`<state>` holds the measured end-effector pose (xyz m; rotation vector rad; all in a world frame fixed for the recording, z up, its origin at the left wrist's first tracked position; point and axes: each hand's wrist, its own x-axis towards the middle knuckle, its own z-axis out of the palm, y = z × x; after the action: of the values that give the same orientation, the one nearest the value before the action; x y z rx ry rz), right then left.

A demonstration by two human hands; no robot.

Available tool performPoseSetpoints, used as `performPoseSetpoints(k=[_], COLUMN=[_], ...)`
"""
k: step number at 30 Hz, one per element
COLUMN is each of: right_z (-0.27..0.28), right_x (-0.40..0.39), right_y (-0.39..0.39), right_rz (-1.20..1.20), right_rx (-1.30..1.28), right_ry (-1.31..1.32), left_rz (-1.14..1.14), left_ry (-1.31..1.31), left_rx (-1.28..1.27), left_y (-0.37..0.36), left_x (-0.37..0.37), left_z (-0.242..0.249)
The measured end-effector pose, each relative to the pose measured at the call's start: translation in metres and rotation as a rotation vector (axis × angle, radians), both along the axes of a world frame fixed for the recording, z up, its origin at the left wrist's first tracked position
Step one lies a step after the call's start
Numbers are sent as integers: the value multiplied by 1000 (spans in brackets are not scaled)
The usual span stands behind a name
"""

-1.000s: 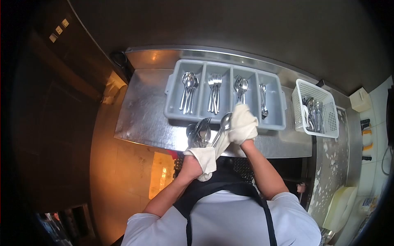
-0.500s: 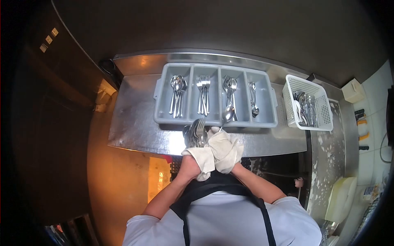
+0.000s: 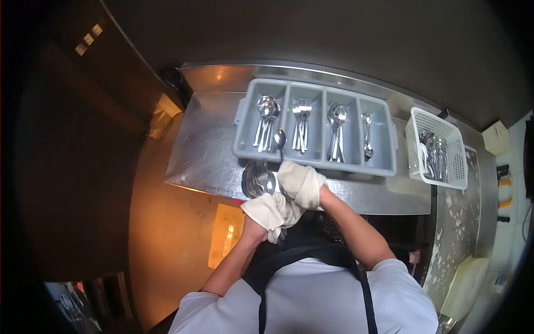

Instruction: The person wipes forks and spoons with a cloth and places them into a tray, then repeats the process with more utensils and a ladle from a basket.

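My left hand [image 3: 262, 212], wrapped in a cream cloth [image 3: 278, 209], grips a bunch of spoons and forks [image 3: 258, 179] with their heads sticking up. My right hand [image 3: 301, 182], also covered by the cloth, is closed round the handle of a single spoon [image 3: 280, 137], whose bowl points at the grey cutlery tray [image 3: 242, 139]. The tray has several compartments holding spoons and forks and sits on the steel counter [image 3: 203, 150].
A white perforated basket [image 3: 455, 150] with more cutlery stands right of the tray. A steel surface with white spots [image 3: 459, 222] runs down the right side. A dark wall lies behind the counter, and an orange-lit floor shows at the left.
My right hand has shifted left and forward, carrying the single spoon from near the tray's middle compartment toward its left compartments. The view has swung slightly.
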<state>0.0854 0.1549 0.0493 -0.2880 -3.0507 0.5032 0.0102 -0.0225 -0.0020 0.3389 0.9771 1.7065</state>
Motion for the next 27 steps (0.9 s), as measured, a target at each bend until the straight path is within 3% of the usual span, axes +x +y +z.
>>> performPoseSetpoints(k=[1, 4, 7, 8, 9, 10, 11, 14, 15, 17, 19, 20, 21, 23, 24, 27], right_z=[8, -16, 6, 30, 28, 22, 15, -39, -41, -39, 3, -7, -7, -6, 16, -1], right_x=[-10, -25, -18, -20, -22, -22, -22, -23, -25, -16, -4, -4, -1, 6, 7, -1], right_y=[2, 4, -17, -22, -26, -31, -33, -17, -16, -13, -18, -15, -14, -16, -24, -21], right_rz=[21, -204, -4, 145, 118, 86, 50, -89, -154, -201, -159, -152, -136, -107, -220, -620], right_rx=[-44, -242, -117, 51, 80, 110, 142, -356, -554, -587, -260, 73, 132, 244, 282, -614], right_ry=[-59, 282, 348, 198, 208, 220, 234, 473, 521, 555, 512, 367, 360, 342, 329, 437], left_rz=[-15, 117, 104, 99, 88, -10, 15, 43, 43, 40, 32, 11, -8, 4, 8, 24], left_ry=[-3, -156, -295, -376, -457, -327, -277, -9, -57, -153, 23, 166, 309, 331, 345, 434], left_rx=[42, -10, 70, 93, 117, 299, 217, 9, 8, 3, -124, -156, -188, -171, -163, -129], left_y=[-4, -13, -16, -15, -15, -18, -20, -14, -12, -10, -2, -2, -1, 5, 7, 8], left_x=[-5, -6, -12, -12, -12, -17, -19, -20, -19, -16, -7, -5, -2, 5, 7, 14], left_z=[5, 10, 28, 35, 38, 17, 13, 29, 29, 26, 12, 13, 14, 20, 23, 26])
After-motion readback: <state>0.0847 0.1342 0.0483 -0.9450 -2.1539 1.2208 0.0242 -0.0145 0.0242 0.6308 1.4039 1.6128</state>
